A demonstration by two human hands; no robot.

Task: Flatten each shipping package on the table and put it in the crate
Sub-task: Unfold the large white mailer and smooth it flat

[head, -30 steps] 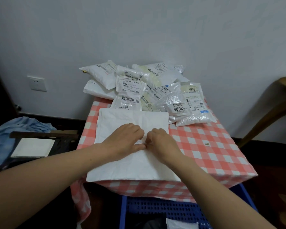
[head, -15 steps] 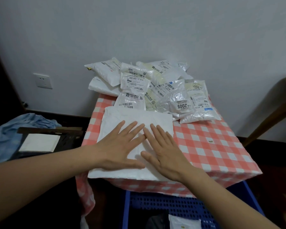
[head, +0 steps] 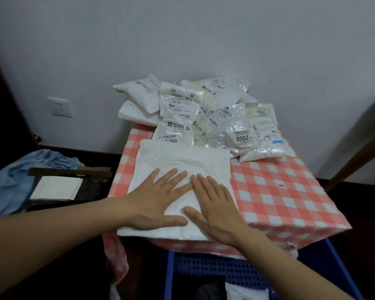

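A large white shipping package [head: 183,160] lies flat on the near left part of the table [head: 286,198], which has a red-and-white checked cloth. My left hand [head: 156,202] and my right hand [head: 214,208] press on it side by side, palms down, fingers straight and spread. A pile of several white and clear labelled packages [head: 204,113] sits at the table's far edge against the wall. The blue perforated crate [head: 206,269] stands on the floor below the table's near edge, with a white package [head: 245,293] partly visible inside.
Left of the table is a dark low surface with a white sheet [head: 56,188] and a blue cloth [head: 13,180]. A wall socket [head: 60,107] sits low on the wall. A wooden furniture leg [head: 359,156] slants at the right.
Both hands went from curled fingers on the package's middle to flat, spread palms, and have slid toward its near edge. The package looks smoother.
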